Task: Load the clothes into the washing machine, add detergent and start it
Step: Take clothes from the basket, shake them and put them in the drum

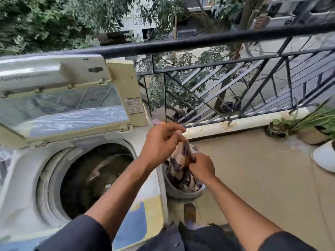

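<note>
1. Washing machine (27, 178), top-loader on a balcony, lid (63, 105) propped up and back; the drum (94, 178) is open and dark, with some cloth seemingly inside already, hard to tell how much.
2. Balcony railing (199, 40) runs behind; potted plants (311, 124) sit at the far right on the floor ledge.
3. Bucket (181, 193), grey, stands on the floor just beside the machine's right side, with patterned fabric in it.
4. Garment (179, 171), purple-and-cream print, half lifted out of the bucket, its lower part inside the rim.
5. Left hand (161, 140) is above the bucket, fingers curled and pinching the garment's top edge.
6. Right hand (202, 167) is lower, fingers bunched round a fold of the same garment.
7. Handling judgement: the cloth looks soft, limp and light, not fragile; it will droop and may snag on the bucket rim. Best taken in a bunched fistful near the middle, then carried left over the drum.
</note>
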